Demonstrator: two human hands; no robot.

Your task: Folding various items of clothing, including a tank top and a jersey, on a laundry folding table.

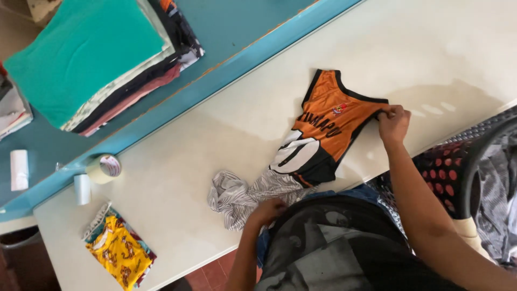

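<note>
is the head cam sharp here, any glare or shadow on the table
Head view: slightly soft overall, the print on the orange jersey smeared; the white table looks washed out at upper right, with a soft grey shadow running past the right hand; the left hand on the striped grey cloth is dimmer, and the lower left corner falls dark.

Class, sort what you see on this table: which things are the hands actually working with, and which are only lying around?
In hand:
- orange sleeveless jersey, its shoulder pinched by the right hand
- grey striped garment, touched by the left hand

Lying about:
- stack of folded clothes
- tape roll
- yellow printed garment
- dotted laundry basket
</note>
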